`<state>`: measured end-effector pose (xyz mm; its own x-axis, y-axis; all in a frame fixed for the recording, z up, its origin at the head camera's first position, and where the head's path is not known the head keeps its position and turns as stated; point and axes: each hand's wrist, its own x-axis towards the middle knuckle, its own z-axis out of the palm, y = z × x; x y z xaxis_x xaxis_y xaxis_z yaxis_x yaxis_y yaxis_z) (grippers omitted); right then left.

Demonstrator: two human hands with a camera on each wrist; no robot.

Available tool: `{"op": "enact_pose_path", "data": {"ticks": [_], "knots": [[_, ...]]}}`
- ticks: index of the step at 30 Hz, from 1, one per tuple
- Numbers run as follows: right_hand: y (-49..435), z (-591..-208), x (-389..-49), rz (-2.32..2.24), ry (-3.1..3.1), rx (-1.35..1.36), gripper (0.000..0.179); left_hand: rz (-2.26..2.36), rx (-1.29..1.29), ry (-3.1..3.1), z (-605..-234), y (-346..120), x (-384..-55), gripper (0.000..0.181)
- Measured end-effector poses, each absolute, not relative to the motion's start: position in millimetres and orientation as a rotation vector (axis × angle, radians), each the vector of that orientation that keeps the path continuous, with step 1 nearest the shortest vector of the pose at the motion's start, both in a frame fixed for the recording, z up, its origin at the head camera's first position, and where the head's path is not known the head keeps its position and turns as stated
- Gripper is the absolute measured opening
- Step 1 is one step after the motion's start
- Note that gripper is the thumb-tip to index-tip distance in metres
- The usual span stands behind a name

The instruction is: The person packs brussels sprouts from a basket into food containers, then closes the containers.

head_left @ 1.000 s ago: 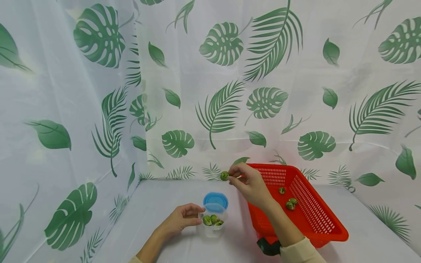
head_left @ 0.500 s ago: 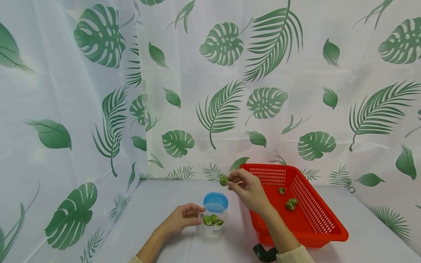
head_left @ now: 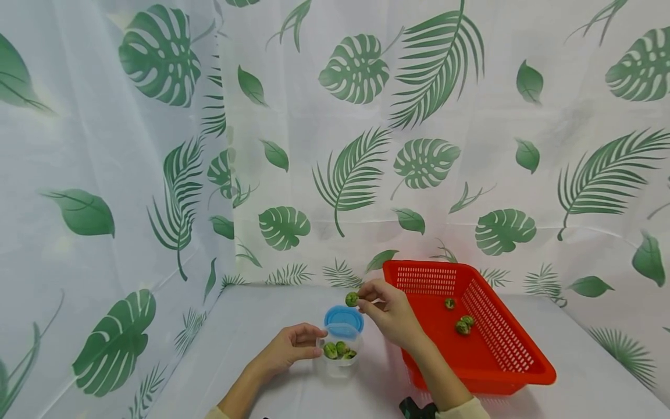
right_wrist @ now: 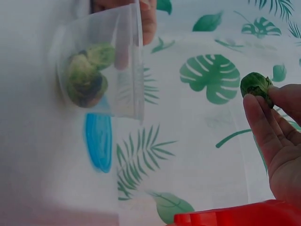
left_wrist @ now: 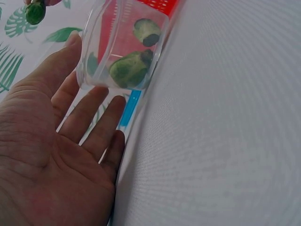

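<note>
Sprout [head_left: 352,299], pinched in your right hand [head_left: 388,310] at twelve o'clock from the tub [head_left: 337,370], likely needs a light grip; your left hand [head_left: 288,348], fingers loose at nine o'clock, should brace the tub.

1. Open air separates the right hand [head_left: 388,313] from the mouth of the plastic tub [head_left: 337,370].
2. The left hand [head_left: 289,350] blocks the tub's left; the blue lid [head_left: 344,316] lies just behind.
3. A table strip [head_left: 381,375] leads right to the red basket [head_left: 484,372].
</note>
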<state>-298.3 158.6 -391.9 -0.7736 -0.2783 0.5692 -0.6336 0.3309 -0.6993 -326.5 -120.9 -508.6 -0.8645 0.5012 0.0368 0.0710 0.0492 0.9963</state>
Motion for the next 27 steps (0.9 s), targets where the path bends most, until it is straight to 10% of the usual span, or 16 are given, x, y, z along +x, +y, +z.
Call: {"op": "enact_pose_path", "data": {"ticks": [27], "knots": [[144,-402,-295,1.351,-2.432,0.795,0.019,1.886,0.609,2.01,-509,-121,-325,0.041]]}}
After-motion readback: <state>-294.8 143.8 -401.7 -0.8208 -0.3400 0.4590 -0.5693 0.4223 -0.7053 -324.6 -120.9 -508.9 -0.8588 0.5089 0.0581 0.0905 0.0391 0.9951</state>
